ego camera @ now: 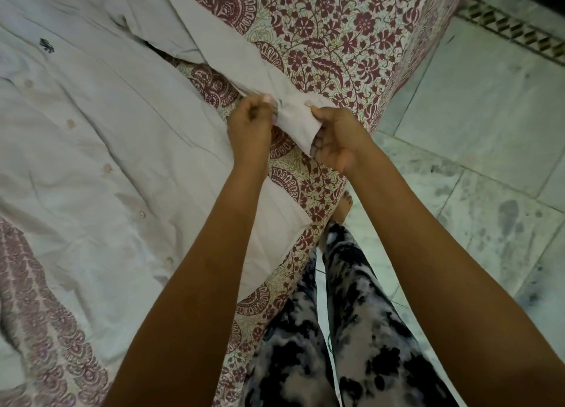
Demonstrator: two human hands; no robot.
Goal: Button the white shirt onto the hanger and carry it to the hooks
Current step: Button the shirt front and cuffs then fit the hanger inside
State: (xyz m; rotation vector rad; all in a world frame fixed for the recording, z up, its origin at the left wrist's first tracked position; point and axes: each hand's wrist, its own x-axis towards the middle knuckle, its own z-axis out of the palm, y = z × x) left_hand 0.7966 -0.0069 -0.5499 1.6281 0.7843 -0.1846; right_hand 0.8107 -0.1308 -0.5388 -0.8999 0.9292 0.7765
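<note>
1. Bed point(351, 39): a bed under a maroon floral sheet fills most of the view. Its edge meets the pale tiled floor point(474, 125), where a person in patterned leggings point(360, 315) stands.
2. Shirt point(91, 149): the white shirt lies spread on the bed, front up, with a row of buttons point(107, 168) down its middle. Whether each is fastened cannot be told. No hanger or hooks are in view.
3. Sleeve point(220, 49): one sleeve reaches from the shirt's body towards the bed's edge, and its end is lifted off the sheet.
4. Left hand point(249, 122) and right hand point(336, 140): the left hand pinches one side of the sleeve end with curled fingers. The right hand grips the other side, thumb on top and fingers underneath.
5. Cuff point(293, 122): the cuff is held between the two hands, just above the sheet.
6. Cuff button point(308, 103): a small button sits just beside the right thumb.
   - The step in hand looks like fastening this cuff, early in the task.
   - To do it well, keep the cloth taut and steady the button with the right thumb.
   - Then draw the left-hand edge over until the hole meets the button and push it through.
   - Avoid tugging hard enough to drag the shirt towards the floor.
</note>
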